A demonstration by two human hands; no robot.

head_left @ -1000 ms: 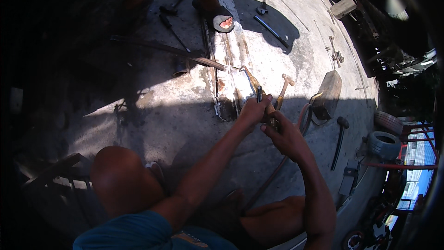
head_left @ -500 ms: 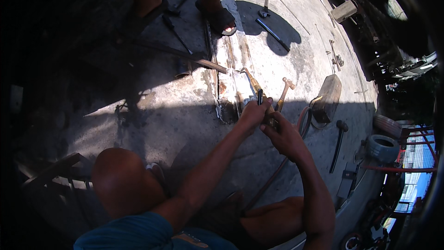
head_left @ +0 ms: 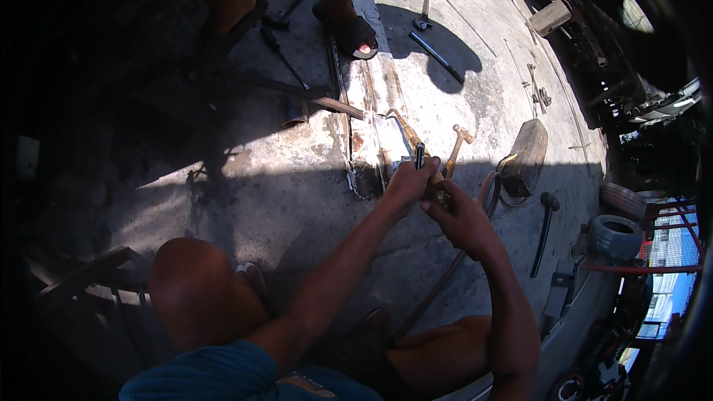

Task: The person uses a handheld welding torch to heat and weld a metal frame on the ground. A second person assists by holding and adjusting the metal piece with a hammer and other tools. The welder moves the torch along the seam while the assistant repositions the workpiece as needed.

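Observation:
A brass gas torch (head_left: 408,134) with a bent tip points away from me, its tip close to the end of a long metal bar (head_left: 338,105) on the floor. My left hand (head_left: 408,183) is closed around the torch body; a small dark piece with a shiny edge (head_left: 420,154) sticks up from its fingers, its kind unclear. My right hand (head_left: 462,217) is closed on the rear of the torch, fingers bent near its valve end. The hands partly hide the handle. A reddish hose (head_left: 438,282) runs on the floor below my right hand.
A ball-peen hammer (head_left: 458,145), a wooden block (head_left: 525,156) and a black-handled hammer (head_left: 546,234) lie to the right. Farther off are a metal tube (head_left: 437,57) and an adjustable wrench (head_left: 423,15). Another person's sandalled foot (head_left: 356,36) stands ahead. Tires (head_left: 616,235) sit at right.
Very little differs. Both hands stay on the torch, with the right hand shifted slightly; the other person's left-side foot has moved a little.

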